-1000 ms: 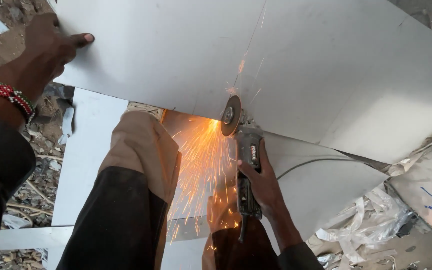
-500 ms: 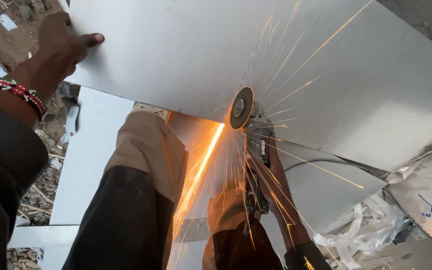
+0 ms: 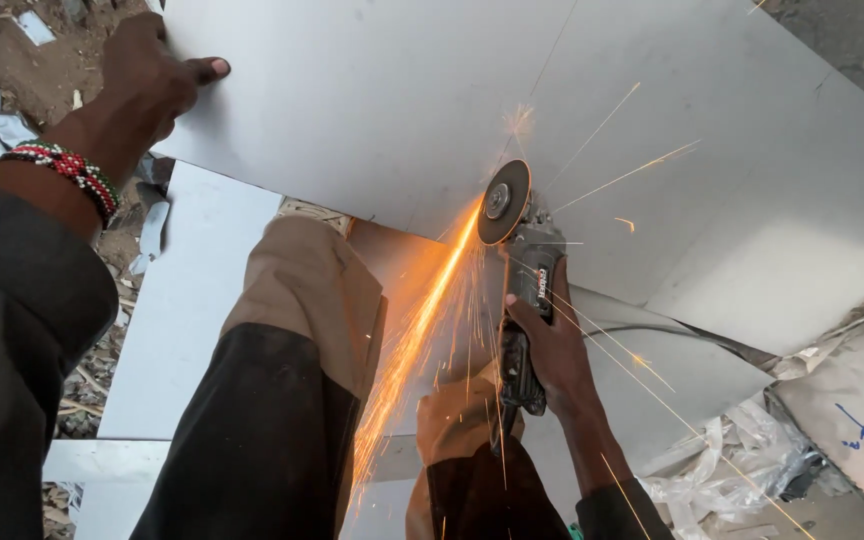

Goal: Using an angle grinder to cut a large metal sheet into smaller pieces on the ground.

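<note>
A large grey metal sheet (image 3: 372, 100) fills the top of the view. My left hand (image 3: 147, 85) grips its left edge, thumb on top, a beaded bracelet on the wrist. My right hand (image 3: 552, 345) holds a dark angle grinder (image 3: 527, 300). Its spinning disc (image 3: 504, 202) bites into the sheet's near edge along a faint scribed line. A bright orange stream of sparks (image 3: 407, 350) shoots down toward me between my legs, and thin sparks fly right across the sheet.
My knee in tan and dark trousers (image 3: 292, 340) is raised under the sheet. Other flat metal pieces (image 3: 187, 300) lie on the ground below. Crumpled plastic (image 3: 742, 460) and a marked panel (image 3: 852, 410) lie at the right. Dirt and scraps (image 3: 12, 60) are at left.
The grinder disc has advanced a little farther up into the sheet. The spark stream narrowed and now runs down-left. My left hand stays on the sheet's edge.
</note>
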